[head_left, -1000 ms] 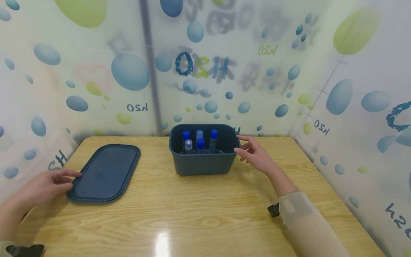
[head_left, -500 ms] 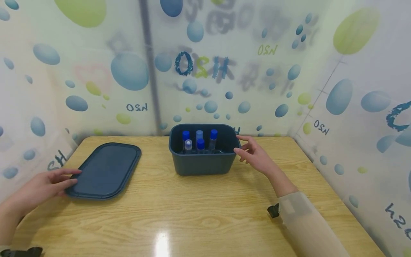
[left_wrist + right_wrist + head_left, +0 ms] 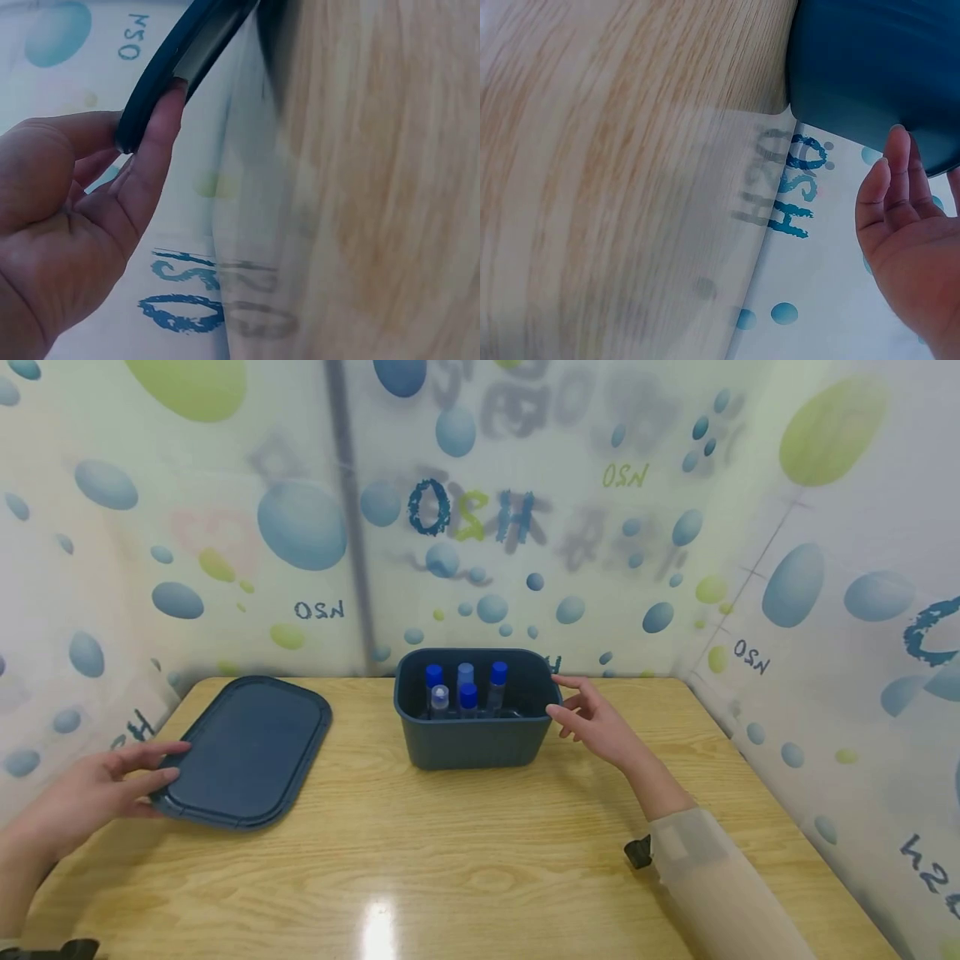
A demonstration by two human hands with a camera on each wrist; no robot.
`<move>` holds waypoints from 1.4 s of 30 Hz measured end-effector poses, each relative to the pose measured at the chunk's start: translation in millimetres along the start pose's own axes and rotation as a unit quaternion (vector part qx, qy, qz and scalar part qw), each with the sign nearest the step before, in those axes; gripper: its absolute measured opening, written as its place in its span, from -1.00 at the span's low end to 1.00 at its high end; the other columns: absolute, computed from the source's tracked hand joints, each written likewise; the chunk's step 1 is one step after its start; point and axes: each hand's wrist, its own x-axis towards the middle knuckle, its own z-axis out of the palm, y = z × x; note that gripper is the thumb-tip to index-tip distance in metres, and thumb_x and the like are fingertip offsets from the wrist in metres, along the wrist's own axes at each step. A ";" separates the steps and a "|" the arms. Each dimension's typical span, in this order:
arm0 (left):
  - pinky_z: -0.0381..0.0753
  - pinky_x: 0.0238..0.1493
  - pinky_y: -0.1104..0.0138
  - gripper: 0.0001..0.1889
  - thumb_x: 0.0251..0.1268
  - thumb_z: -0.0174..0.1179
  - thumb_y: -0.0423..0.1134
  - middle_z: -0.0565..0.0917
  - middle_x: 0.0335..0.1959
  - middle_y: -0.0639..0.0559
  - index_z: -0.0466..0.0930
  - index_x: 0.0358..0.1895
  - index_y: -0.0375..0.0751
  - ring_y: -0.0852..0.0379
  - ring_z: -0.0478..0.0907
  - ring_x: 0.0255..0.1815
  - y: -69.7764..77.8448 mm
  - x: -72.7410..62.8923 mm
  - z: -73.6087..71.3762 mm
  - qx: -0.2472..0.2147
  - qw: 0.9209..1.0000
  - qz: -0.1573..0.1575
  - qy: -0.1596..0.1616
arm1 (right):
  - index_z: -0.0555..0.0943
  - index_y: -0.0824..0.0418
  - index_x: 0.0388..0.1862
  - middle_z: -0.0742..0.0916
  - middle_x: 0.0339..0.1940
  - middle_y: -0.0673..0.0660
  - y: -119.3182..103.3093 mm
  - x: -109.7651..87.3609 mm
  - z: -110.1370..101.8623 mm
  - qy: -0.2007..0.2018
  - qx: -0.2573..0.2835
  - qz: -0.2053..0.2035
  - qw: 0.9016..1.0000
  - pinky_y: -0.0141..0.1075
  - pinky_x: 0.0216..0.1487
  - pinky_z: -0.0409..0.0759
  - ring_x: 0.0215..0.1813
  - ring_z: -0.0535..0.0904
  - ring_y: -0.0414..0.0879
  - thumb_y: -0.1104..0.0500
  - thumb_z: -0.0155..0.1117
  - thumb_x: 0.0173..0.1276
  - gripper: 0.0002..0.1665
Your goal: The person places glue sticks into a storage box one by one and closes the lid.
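On the left, my left hand (image 3: 93, 793) pinches the near-left edge of a dark blue rounded lid (image 3: 247, 747). The lid is tilted and raised off the table at this side. In the left wrist view, the thumb is on one face of the lid (image 3: 161, 86) and fingers are on its underside. A dark blue plastic bin (image 3: 476, 745) stands at the back middle. Inside it several small clear bottles with blue or pale caps (image 3: 498, 673) stand upright. My right hand (image 3: 600, 722) touches the bin's right end with loosely extended fingertips; the right wrist view shows them against its wall (image 3: 870, 67).
A light wood-grain table (image 3: 450, 852) carries the bin, with its bare front part between the two arms. Patterned curtain-like walls (image 3: 525, 552) rise close behind the table and on both sides.
My left hand has lifted the lid off the table and tilted it, its far edge now higher. My right hand and the bin have stayed where they were.
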 end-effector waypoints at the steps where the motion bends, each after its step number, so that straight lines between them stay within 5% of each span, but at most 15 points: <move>1: 0.83 -0.13 0.20 -0.34 0.79 0.12 0.00 0.44 0.44 -0.04 0.30 0.67 -0.34 0.62 0.55 -0.06 0.9 0.2 0.1 0.001 1.000 0.004 0.005 | 0.28 -0.04 0.76 0.71 0.12 0.31 0.1 -0.1 0.0 0.001 0.000 0.000 1.000 -0.16 -0.03 0.64 -0.09 0.71 0.18 -0.05 0.24 0.73 -0.27; 6: 0.81 -0.16 0.23 -0.34 0.79 0.11 0.03 0.36 0.50 -0.12 0.29 0.69 -0.28 0.81 0.39 -0.03 9.1 -0.2 1.2 0.011 0.999 0.020 0.030 | 0.29 -0.05 0.75 0.71 0.11 0.30 0.8 -0.3 0.7 0.005 0.001 0.004 1.000 -0.19 -0.05 0.64 -0.08 0.71 0.24 -0.04 0.25 0.73 -0.27; 12: 0.82 -0.23 0.24 -0.47 0.76 0.17 -0.06 0.39 0.14 0.74 0.44 0.58 -0.23 0.58 0.61 -0.11 24.6 -1.6 3.5 0.004 0.997 0.050 0.066 | 0.29 -0.01 0.75 0.72 0.10 0.35 2.3 0.1 1.2 0.007 0.000 0.001 1.000 -0.22 -0.09 0.64 -0.12 0.71 0.15 -0.02 0.26 0.73 -0.27; 18: 0.81 -0.25 0.27 -0.52 0.75 0.19 -0.09 0.34 0.13 0.81 0.47 0.56 -0.11 0.56 0.65 -0.16 40.5 -0.4 2.9 0.006 0.993 0.076 0.090 | 0.28 -0.04 0.76 0.69 0.16 0.46 3.0 0.5 1.8 0.005 0.005 0.001 1.000 -0.23 -0.09 0.62 -0.13 0.70 0.11 -0.02 0.24 0.74 -0.27; 24: 0.79 -0.27 0.30 -0.48 0.73 0.22 -0.10 0.42 0.26 0.51 0.46 0.58 -0.17 0.48 0.67 -0.21 56.8 1.9 0.0 0.037 0.990 0.090 0.099 | 0.26 -0.04 0.76 0.70 0.16 0.44 1.4 0.1 2.3 0.004 0.006 -0.001 1.000 -0.21 -0.08 0.63 -0.13 0.70 0.08 -0.02 0.24 0.74 -0.26; 28: 0.79 -0.28 0.30 -0.47 0.76 0.18 -0.08 0.47 0.47 -0.15 0.44 0.60 -0.21 0.59 0.65 -0.19 65.9 6.7 -2.0 0.060 0.989 0.094 0.094 | 0.27 -0.02 0.76 0.71 0.12 0.39 2.0 0.6 2.1 0.005 0.004 -0.004 1.000 -0.21 -0.09 0.64 -0.14 0.70 0.10 -0.03 0.24 0.74 -0.26; 31: 0.79 -0.29 0.30 -0.48 0.79 0.12 -0.09 0.34 0.60 -0.46 0.42 0.61 -0.21 0.73 0.58 -0.15 70.6 12.4 -3.7 0.070 0.990 0.093 0.084 | 0.26 -0.01 0.77 0.71 0.11 0.36 2.5 0.7 1.9 0.004 0.003 -0.006 1.000 -0.18 -0.09 0.64 -0.13 0.71 0.12 -0.01 0.23 0.74 -0.26; 36: 0.76 -0.30 0.33 -0.49 0.80 0.10 -0.06 0.34 0.63 -0.49 0.44 0.62 -0.14 0.88 0.47 -0.14 85.7 19.6 -5.9 0.097 0.988 0.094 0.078 | 0.24 0.01 0.78 0.71 0.12 0.38 3.3 0.8 2.2 0.002 0.004 -0.008 1.000 -0.16 -0.08 0.64 -0.12 0.70 0.11 0.01 0.24 0.74 -0.24; 42: 0.70 -0.36 0.32 -0.50 0.79 0.12 -0.07 0.58 0.39 -0.48 0.45 0.61 -0.13 0.61 0.67 -0.27 110.5 27.3 -7.2 0.122 0.984 0.104 0.079 | 0.26 -0.03 0.77 0.70 0.14 0.40 4.4 1.3 1.9 0.005 0.005 -0.001 1.000 -0.14 -0.06 0.64 -0.13 0.70 0.08 -0.02 0.24 0.74 -0.26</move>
